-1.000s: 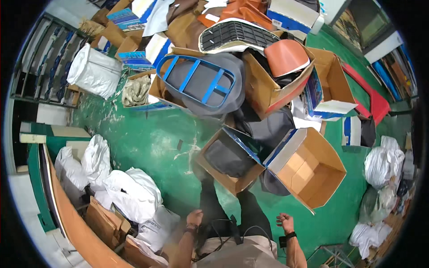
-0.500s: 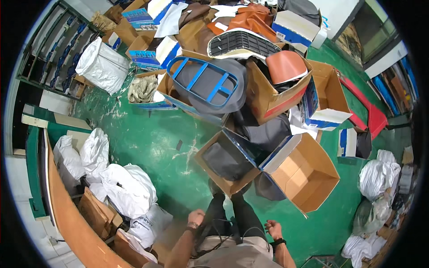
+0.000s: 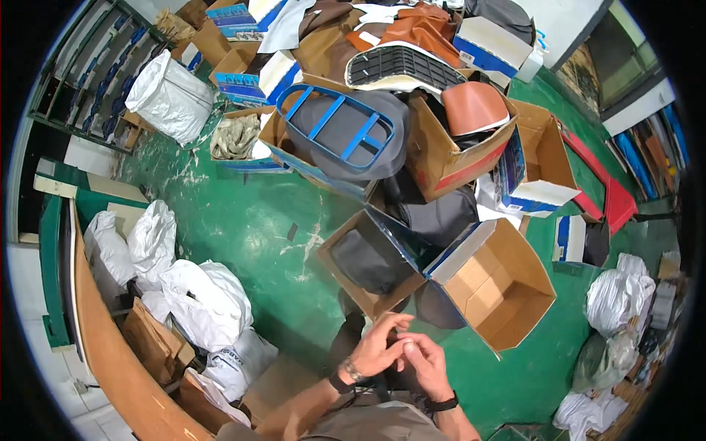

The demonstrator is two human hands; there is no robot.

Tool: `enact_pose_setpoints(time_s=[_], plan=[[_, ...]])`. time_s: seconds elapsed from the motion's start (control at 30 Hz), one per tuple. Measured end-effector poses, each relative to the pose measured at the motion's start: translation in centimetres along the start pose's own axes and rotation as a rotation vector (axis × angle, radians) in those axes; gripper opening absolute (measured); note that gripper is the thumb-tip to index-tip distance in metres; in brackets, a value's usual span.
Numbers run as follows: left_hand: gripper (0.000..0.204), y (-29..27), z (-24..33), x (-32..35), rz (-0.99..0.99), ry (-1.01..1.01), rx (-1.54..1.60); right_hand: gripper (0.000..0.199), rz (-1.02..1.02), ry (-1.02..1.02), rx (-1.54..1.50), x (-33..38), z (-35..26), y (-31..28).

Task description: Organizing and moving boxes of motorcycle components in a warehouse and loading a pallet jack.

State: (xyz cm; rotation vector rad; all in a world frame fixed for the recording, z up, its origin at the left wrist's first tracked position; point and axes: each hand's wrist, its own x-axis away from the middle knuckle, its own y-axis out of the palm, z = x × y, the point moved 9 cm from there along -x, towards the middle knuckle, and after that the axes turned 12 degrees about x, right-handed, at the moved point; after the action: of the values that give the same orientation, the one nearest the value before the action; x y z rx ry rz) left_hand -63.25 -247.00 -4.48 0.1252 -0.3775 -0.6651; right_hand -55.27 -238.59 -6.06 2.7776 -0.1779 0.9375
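Observation:
In front of my body my left hand (image 3: 373,348) and my right hand (image 3: 429,366) meet, fingertips close together or touching. The left one is open, its fingers loosely bent and reaching toward the right hand. My right hand is also open, with the thumb raised and some fingers hidden behind it. I see nothing held in either. Just beyond them stands an open cardboard box (image 3: 346,283) with a dark grey padded piece (image 3: 371,261) inside. To its right is another open cardboard box (image 3: 515,316). A dark rounded piece (image 3: 439,305) lies partly beneath these boxes.
Farther off, a grey seat-like piece with a blue frame (image 3: 338,132) rests on boxes beside a tan carton (image 3: 463,169). White sacks (image 3: 206,305) lie at left, more white bags (image 3: 619,294) at right. A red metal frame (image 3: 614,195) stands at far right.
Both hands have come up and inward from beside my thighs and are now together in front of me. The view has shifted slightly; the boxes have stayed in place.

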Motion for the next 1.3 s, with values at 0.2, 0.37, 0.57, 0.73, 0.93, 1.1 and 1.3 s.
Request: enact_pose_setpoints(time_s=[0.2,0.37,0.57,0.73,0.93,1.1,1.3], plan=[[0.027,3.6,-1.4,-0.6,0.072,0.025,0.144,0.025,0.303,-0.139,-0.046,-0.5,-0.2,-2.4],[0.026,3.9,-1.4,-0.7,0.125,0.073,0.001,0.027,0.353,-0.074,-0.256,-0.6,-0.1,-2.5],[0.030,4.4,-0.3,0.1,0.056,0.152,-0.098,0.028,0.384,0.029,-0.334,0.3,1.3,-2.7],[0.030,6.4,-4.0,2.2,-0.167,-0.223,0.249,0.032,0.282,0.117,-0.523,3.1,2.1,-1.5],[0.032,8.5,-3.2,4.6,-0.293,-0.256,0.238,0.027,0.359,-0.009,-0.482,8.1,2.8,-1.1],[0.028,16.2,-2.8,7.4,-0.363,-0.155,0.042,0.024,0.514,-0.117,-0.532,14.2,5.5,-6.2],[0.021,29.4,-5.0,9.8,-0.455,0.008,-0.152,0.023,0.633,-0.183,-0.700,23.2,9.6,-15.1]])
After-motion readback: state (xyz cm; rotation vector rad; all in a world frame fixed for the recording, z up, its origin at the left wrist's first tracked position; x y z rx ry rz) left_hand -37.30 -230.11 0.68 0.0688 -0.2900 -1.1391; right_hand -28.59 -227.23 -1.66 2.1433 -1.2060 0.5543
